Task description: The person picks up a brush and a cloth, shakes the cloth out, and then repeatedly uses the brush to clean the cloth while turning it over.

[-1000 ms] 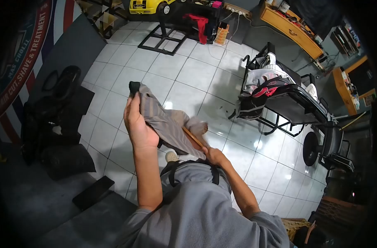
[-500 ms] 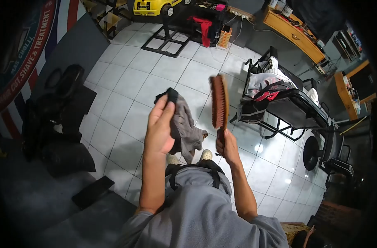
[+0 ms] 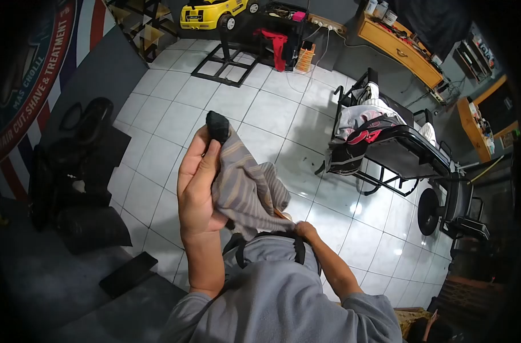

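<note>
Gripping the striped grey cloth (image 3: 249, 188) out in front of the body, the left hand (image 3: 199, 188) is pinching it tight between thumb and fingers, with the cloth's dark bunched end (image 3: 217, 127) poking out above the fingertips. The fabric is hanging above the white tiled floor (image 3: 272, 108), draping down to the right hand (image 3: 307, 230), which is clenching a wooden handle (image 3: 281, 215). Only a sliver is showing under the cloth's lower edge.

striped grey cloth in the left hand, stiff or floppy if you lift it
Likely floppy: the striped cloth sags in folds from the left hand. Probably light, since one hand holds it up. It drapes onto the right hand, so unlikely to roll.
</note>
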A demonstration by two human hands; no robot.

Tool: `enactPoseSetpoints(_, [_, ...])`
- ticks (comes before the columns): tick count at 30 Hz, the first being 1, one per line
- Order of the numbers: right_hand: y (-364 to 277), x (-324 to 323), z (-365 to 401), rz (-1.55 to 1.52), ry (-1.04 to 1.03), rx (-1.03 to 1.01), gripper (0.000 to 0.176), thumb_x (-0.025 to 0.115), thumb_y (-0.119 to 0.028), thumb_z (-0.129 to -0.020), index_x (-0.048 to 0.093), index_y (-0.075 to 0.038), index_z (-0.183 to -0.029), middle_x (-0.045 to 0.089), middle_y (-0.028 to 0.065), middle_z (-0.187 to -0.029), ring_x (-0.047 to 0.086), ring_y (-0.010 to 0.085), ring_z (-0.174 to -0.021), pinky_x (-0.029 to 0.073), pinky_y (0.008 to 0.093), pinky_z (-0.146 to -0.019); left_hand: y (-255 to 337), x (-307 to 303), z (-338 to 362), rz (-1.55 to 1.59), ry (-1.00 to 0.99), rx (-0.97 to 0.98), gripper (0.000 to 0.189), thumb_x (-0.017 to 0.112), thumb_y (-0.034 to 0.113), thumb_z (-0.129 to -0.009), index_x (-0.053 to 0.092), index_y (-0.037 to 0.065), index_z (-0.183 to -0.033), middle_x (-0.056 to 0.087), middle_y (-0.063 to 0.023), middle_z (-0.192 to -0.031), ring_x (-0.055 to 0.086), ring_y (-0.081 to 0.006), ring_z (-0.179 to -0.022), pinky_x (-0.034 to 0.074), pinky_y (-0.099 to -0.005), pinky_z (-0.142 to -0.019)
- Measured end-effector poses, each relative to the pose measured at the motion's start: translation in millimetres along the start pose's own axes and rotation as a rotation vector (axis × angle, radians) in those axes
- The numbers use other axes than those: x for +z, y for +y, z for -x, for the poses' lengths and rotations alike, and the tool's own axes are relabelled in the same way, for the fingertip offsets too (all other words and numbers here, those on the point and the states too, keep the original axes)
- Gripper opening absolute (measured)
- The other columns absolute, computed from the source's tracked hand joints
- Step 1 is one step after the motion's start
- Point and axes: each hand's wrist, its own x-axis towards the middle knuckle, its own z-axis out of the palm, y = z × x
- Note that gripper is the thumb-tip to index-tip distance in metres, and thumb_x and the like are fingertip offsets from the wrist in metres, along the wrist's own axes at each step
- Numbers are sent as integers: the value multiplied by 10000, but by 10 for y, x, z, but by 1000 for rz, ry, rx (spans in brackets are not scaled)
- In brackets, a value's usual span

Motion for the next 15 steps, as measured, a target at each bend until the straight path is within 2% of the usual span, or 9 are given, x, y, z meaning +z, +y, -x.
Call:
enactPoseSetpoints(2, [282,115,106,-2,25,182,595,317,-483,-915,675,-9,-873,639,259,-858,626,371,-926,495,424,-785,-11,14,21,-16,18,22,299,443,110,-961,475,-28,-1225,565,-44,-1057,537,-79,-912,433,-216,-817])
enactPoseSetpoints(5, [421,148,46,-171,-15,188,661,326,-526,-904,663,36,-820,637,280,-827,645,359,-857,493,432,-751,-129,-70,-28,-88,32,-5,291,458,135,-962,501,-29,-1199,577,-32,-1039,534,-72,-897,423,-203,-810])
enactPoseSetpoints(6, [460,147,8,-349,78,82,738,327,-599,-892,645,49,-741,635,226,-703,646,310,-694,494,411,-631,-176,-88,-38,-79,58,-57,283,466,145,-961,515,-26,-1181,582,-25,-1024,533,-67,-892,422,-199,-803])
enactPoseSetpoints(7, [361,12,61,-604,122,37,736,324,-660,-873,590,-20,-625,562,106,-568,555,218,-511,432,358,-482,-224,-90,-50,-67,80,-109,276,473,155,-960,529,-23,-1163,587,-18,-1008,532,-63,-887,421,-194,-795])
enactPoseSetpoints(8, [-27,-413,338,-829,100,16,648,328,-653,-883,476,-98,-583,428,11,-487,412,127,-403,312,287,-377,-271,-85,-57,-64,139,-176,262,486,179,-957,555,-12,-1121,593,-10,-983,531,-57,-880,421,-196,-783])
enactPoseSetpoints(9, [-282,-748,513,-1072,3,-55,618,337,-598,-914,422,-89,-573,396,-1,-501,345,106,-399,260,273,-373,-308,-73,-75,-56,169,-227,255,503,201,-950,577,-2,-1085,597,-4,-962,534,-58,-867,424,-201,-777])
enactPoseSetpoints(10, [-562,-1076,718,-1303,-94,-153,578,338,-624,-903,329,-120,-621,278,-42,-495,236,71,-392,177,237,-360,-355,-72,-77,-63,177,-270,252,510,207,-948,586,1,-1071,599,0,-946,533,-55,-858,421,-198,-770])
enactPoseSetpoints(11, [-817,-1374,930,-1399,-103,-270,577,339,-639,-893,325,-122,-638,265,-45,-501,227,66,-398,171,231,-362,-405,-69,-71,-71,185,-312,249,518,212,-945,595,3,-1056,600,4,-930,531,-52,-849,418,-195,-762])
enactPoseSetpoints(15, [-1533,-2040,1583,-1649,-182,-655,593,329,-694,-857,333,-123,-695,260,-47,-529,219,57,-423,172,214,-374,-498,80,-54,-313,-81,-221,231,520,167,-943,582,-21,-1062,555,42,-861,460,-14,-774,383,-168,-685])
